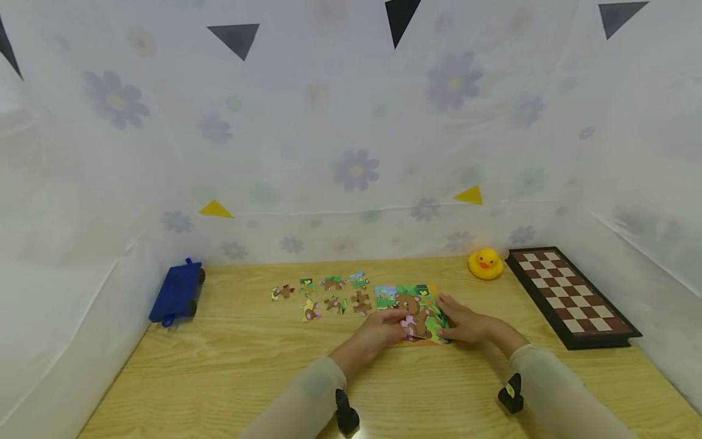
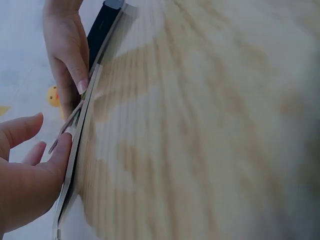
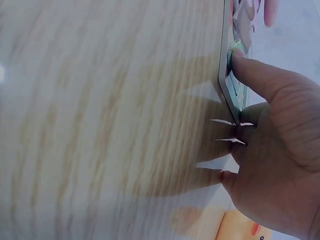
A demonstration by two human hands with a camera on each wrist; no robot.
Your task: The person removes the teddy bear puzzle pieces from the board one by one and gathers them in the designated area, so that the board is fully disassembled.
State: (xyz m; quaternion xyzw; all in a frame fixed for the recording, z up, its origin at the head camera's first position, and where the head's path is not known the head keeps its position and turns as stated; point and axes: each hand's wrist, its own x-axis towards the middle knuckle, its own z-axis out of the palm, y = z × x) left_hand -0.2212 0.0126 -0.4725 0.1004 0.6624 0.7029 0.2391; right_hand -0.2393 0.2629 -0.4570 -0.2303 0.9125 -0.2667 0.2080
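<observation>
A bear jigsaw puzzle [image 1: 426,305] lies on a thin board on the table. My left hand [image 1: 377,332] is over its lower left part. In the left wrist view, a thin puzzle piece [image 2: 66,126] stands tilted up from the board, and my left thumb and a finger pinch its lower end. My right hand [image 1: 473,323] rests at the board's right side, its thumb on the face near the corner and its fairly straight fingers along the edge. Left of the board lie several loose pieces, among them a brown one [image 1: 361,303] and a bear-ear piece [image 1: 333,282].
A yellow rubber duck [image 1: 485,264] sits at the back right, beside a brown-and-white checkerboard box [image 1: 570,296]. On the far left stands a blue toy cart [image 1: 177,294] with dark wheels. White flower-printed sheeting [image 1: 307,183] encloses the wooden table [image 1: 230,366] at the back and sides.
</observation>
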